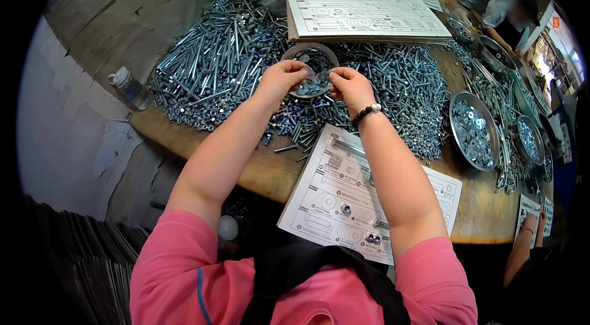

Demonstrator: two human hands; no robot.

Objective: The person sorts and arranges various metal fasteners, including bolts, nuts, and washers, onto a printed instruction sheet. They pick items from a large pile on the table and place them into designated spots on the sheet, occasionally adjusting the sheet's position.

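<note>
Head camera view gives me, at my distant place, a work seen from above; I take the clock face from its centre. At twelve o'clock stands a round bowl with a pale, translucent rim [337, 59], and small, flat, shiny metal pieces [314, 87] lie inside it. The left hand [281, 81] is at the bowl's eight o'clock, with thumb and forefinger brought near each other over the bowl. The right hand [353, 87] is at its four o'clock, fingers curled in similar manner, and a bracelet of dark beads [359, 117] goes around its wrist. What each hand pinches, if anything, is too small for me to tell.

Around the bowl, silvery metal bolts [215, 57] are heaped on the brown wooden surface [264, 171], the long ones toward eleven o'clock. Short silvery screws [399, 82] make a dense heap toward two o'clock. Toward one o'clock, behind the bowl, lies a stack of white printed boards [369, 8]. At three o'clock I see a round steel bowl [485, 166] with flat washers [473, 128]. Toward five o'clock, a white printed sheet [295, 220] lies partly under the right forearm, and silvery nuts [346, 209] rest upon it.
</note>
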